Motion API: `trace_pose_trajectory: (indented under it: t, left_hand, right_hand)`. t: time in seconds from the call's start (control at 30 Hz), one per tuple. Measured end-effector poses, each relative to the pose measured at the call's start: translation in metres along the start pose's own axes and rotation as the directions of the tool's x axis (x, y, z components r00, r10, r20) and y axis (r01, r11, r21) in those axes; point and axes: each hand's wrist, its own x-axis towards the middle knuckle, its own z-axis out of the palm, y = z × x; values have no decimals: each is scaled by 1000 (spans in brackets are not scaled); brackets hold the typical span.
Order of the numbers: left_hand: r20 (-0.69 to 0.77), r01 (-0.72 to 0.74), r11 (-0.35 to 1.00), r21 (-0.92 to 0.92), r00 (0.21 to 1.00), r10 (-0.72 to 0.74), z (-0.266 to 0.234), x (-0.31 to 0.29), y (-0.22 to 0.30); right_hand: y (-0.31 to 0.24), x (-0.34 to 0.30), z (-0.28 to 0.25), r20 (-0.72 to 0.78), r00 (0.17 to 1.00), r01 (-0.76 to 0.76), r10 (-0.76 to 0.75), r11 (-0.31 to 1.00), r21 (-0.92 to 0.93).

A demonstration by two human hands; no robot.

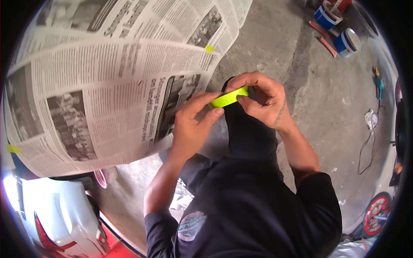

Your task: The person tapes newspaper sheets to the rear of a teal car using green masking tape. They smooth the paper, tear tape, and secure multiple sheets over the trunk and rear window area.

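Between my two hands, in front of my body, is a roll of bright yellow-green masking tape (228,98). My left hand (192,121) pinches the roll's left end between thumb and fingers. At its right end, my right hand (263,99) grips with thumb and bent fingers; whether a loose tape end is between them I cannot make out. Just left of the hands, sheets of newspaper (116,73) cover a large surface. Small yellow-green tape pieces stick to the paper, one near its right edge (209,49) and one at the lower left (13,148).
Blue-and-white cans (347,43) stand on the concrete floor (301,81) at the far right, beside red sticks (328,46). A teal tool (379,88) and a cord (369,150) lie at the right. A red-rimmed wheel (377,214) is lower right, a white-and-red vehicle (56,206) lower left.
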Motion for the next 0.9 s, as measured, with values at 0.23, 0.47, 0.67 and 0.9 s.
trace_pose_trajectory:
  t: [0.23,0.47,0.67,0.9]
  left_hand:
    - [-230,48,975,-217,968,-99,-1,-51,-7]
    - [-337,-79,983,167,932,132,2,-94,-15]
    - [-371,16,982,188,927,56,11,-138,-43]
    - [-513,123,985,117,857,-46,9,-185,-69]
  right_hand:
    - [-14,-4,39,114,951,300,-287,770,-563]
    - [-16,-24,75,182,960,279,-212,721,-634]
    - [2,-45,105,233,970,208,-74,751,-627]
    - [22,-57,149,289,931,-9,223,806,-593]
